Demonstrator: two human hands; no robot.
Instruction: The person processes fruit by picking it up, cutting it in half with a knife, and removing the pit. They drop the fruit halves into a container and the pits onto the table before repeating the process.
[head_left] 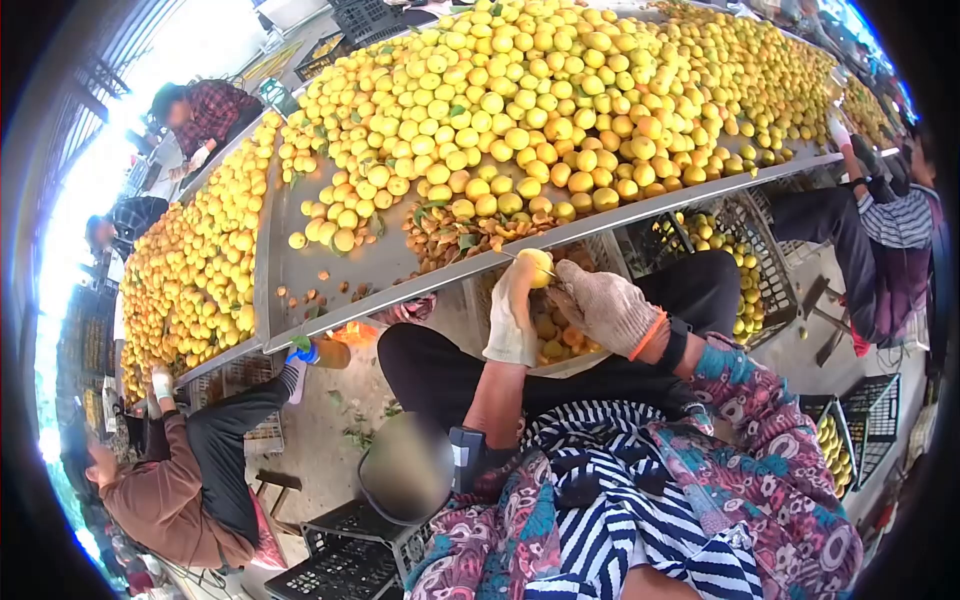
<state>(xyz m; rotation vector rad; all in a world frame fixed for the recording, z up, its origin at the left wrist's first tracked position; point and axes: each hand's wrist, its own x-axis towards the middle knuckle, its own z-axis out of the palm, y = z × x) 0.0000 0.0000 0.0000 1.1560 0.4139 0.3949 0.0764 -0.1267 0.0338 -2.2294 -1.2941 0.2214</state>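
My left hand [513, 318], in a pale work glove, is closed around a yellow apricot [538, 267] just in front of the table's metal rim. My right hand [607, 307], in a knitted glove with an orange cuff, is closed beside the fruit. A thin metal tool [548, 271] shows between the right fingers and the apricot; its exact kind is too small to make out. Below both hands, a crate of apricots [560, 343] stands partly hidden by them. Shrivelled brown-orange pieces [470, 235] lie on the table beyond the rim.
A large heap of apricots [500, 90] covers much of the metal table [320, 215]. Black crates hold more fruit [745, 265] under it at right. Co-workers sit at left [180, 490] and right [895, 220]. Black crates [345, 550] stand on the floor behind my left arm.
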